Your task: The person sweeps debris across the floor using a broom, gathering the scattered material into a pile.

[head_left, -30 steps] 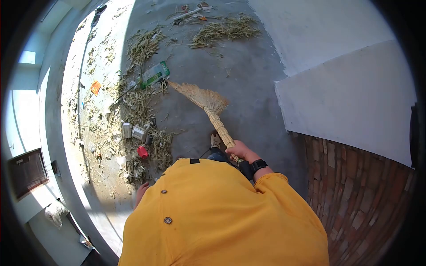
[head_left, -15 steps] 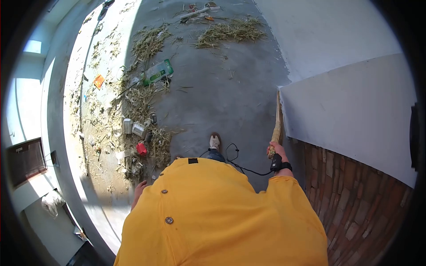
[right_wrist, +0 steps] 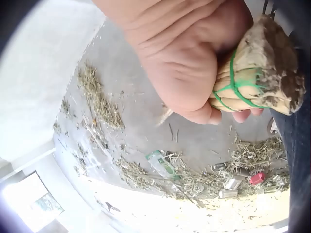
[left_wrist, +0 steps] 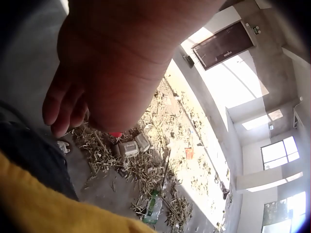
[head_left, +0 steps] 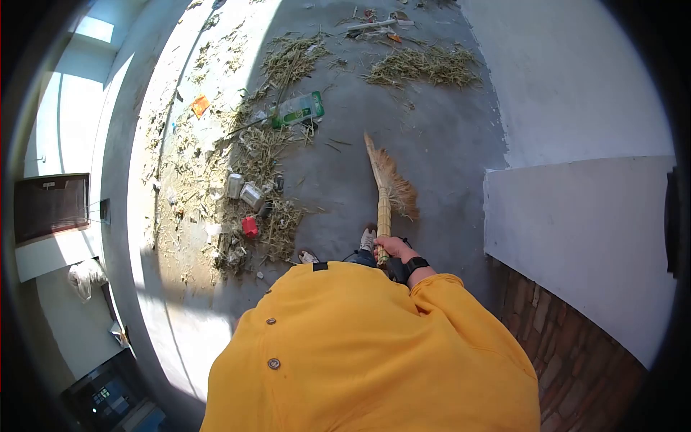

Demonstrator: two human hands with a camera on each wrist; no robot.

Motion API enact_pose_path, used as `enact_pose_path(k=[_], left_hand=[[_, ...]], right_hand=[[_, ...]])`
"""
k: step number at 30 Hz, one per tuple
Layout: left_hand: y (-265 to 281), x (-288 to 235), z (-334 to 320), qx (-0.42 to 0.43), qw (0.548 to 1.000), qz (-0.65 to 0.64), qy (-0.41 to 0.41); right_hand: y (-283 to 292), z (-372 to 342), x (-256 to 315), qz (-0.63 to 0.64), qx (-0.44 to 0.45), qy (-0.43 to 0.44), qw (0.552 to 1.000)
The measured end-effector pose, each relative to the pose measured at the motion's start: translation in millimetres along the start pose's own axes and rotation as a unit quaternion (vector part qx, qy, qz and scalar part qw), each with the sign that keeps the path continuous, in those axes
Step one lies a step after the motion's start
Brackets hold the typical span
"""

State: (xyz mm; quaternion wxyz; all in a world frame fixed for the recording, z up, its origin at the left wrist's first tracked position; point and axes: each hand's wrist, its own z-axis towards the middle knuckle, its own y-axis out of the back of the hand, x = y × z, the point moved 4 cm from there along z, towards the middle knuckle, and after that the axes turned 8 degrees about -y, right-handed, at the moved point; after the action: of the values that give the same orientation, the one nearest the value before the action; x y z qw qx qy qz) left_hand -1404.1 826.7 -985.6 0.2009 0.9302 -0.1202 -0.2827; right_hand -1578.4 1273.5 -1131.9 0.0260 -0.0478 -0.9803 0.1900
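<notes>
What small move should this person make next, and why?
Probably a short leftward sweep, in the head view: the right hand grips the pale straw broom, and a few thin loose stalks lie on the smooth grey floor between the broom's tip and the long yellowish heap of straw and litter.

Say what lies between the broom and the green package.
Between broom and package, the head view shows mostly bare floor with a few loose stalks.

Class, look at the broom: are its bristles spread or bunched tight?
Spread: in the head view, the broom's bristles fan out into a ragged wedge, much wider than the bound handle in the right hand.
</notes>
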Motion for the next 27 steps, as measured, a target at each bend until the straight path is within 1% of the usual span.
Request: enact_pose_path(k=[1,2,4,6,8,9,11,12,13,14,15,17,18,20,22,25,27], left_hand=[[-0.9,1.6,-1.1,-0.001,1.0,-0.001,-0.001],[-2.5,2.3,-0.9,0.0,1.0,-0.003,-0.001],[-4.9,4.0,-2.5,-0.002,1.0,-0.006,-0.005],[-5.9,5.2,-6.0,-0.006,1.0,-0.01,-0.01],[-6.5,7.5,-8.2,-0.009,1.0,-0.012,-0.013],[-8.4,9.7,-8.7,-0.011,1.0,-0.011,-0.014],[-9.2,10.4,-5.9,-0.014,1.0,-0.008,-0.02],[-8.9,11.8,-3.7,-0.014,0.999,-0.018,-0.022],[-9.4,13.3,-1.0,-0.015,0.999,-0.043,-0.019],[-13.1,13.7,1.8,0.003,0.993,-0.121,-0.008],[-13.3,13.8,2.2,0.006,0.993,-0.121,-0.008],[-15.1,-18.9,-14.9,0.009,0.999,-0.043,-0.007],[-14.8,-8.1,-10.8,0.009,0.999,-0.045,-0.006],[-14.0,-0.1,-10.6,0.003,0.999,-0.046,-0.007],[-14.0,2.9,-12.3,-0.005,0.999,-0.049,-0.004],[-12.6,5.1,-19.8,-0.019,0.998,-0.053,0.005],[-12.8,8.9,-25.6,-0.026,0.998,-0.056,0.011]], right_hand=[[-11.4,-9.0,10.5,0.019,0.036,-0.019,0.999],[-17.0,-19.3,22.3,0.016,0.036,-0.018,0.999],[-34.4,-40.2,44.1,-0.007,0.102,-0.011,0.995],[-46.8,-54.0,54.1,-0.014,0.12,0.004,0.993],[-53.5,-56.9,60.6,-0.016,0.142,0.029,0.989],[-54.3,-56.0,60.2,-0.021,0.143,0.028,0.989],[-50.7,-55.8,64.0,-0.054,0.103,0.103,0.988],[-47.7,-57.1,65.0,-0.054,0.102,0.105,0.988],[-39.3,-59.5,67.9,-0.039,0.067,0.13,0.988],[-28.6,-63.1,70.3,-0.024,0.032,0.154,0.987],[-18.3,-63.8,69.8,-0.023,0.029,0.155,0.987],[14.9,-62.4,70.9,0.033,-0.052,0.192,0.979],[28.4,-63.7,71.7,0.031,-0.053,0.192,0.98],[59.1,-71.2,74.6,0.114,-0.086,0.178,0.974],[80.9,-87.5,82.1,0.187,-0.099,0.16,0.964],[129.7,-84.7,95.9,0.193,-0.092,0.152,0.965],[147.8,-86.2,101.8,0.265,-0.101,0.125,0.951]])
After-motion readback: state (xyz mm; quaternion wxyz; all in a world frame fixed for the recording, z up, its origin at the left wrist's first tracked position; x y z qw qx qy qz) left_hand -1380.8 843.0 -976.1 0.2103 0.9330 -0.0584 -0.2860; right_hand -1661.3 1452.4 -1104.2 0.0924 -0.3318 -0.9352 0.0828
